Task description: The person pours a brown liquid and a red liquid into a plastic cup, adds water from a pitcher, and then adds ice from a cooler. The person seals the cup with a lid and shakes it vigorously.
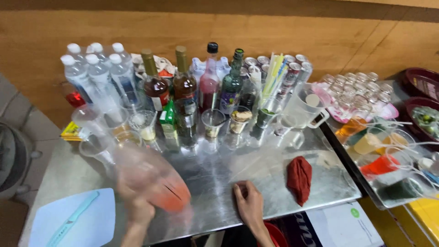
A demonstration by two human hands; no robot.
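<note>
A clear plastic cup with reddish-orange liquid (pixel 153 183), heavily blurred, was grasped by the left hand (pixel 137 201) just above the shiny metal bench (pixel 215 174); the cup was tilted, its open mouth turned up and away from the hand, though the fingers could not be made out through the blur. The right hand (pixel 249 203) was laid flat, palm down and released, on the bench, with nothing held.

To the right of the right hand, near it but apart, a crumpled dark red cloth (pixel 299 178) was seen lying on the bench. To the left of the left hand, a pale blue cutting board (pixel 50 215) was placed at the bench's corner, with a light turquoise knife (pixel 73 219) lying on it.

Beyond both hands, a crowded row was arranged along the far side of the bench: clear plastic water bottles with white caps (pixel 98 73), tall glass bottles of amber and red liquid (pixel 183 80), small clear cups (pixel 212 121), a clear plastic jug (pixel 304 110) and a bundle of coloured straws (pixel 275 71). Further right of the right hand, a tray of filled drinks with straws (pixel 388 155) was set.
</note>
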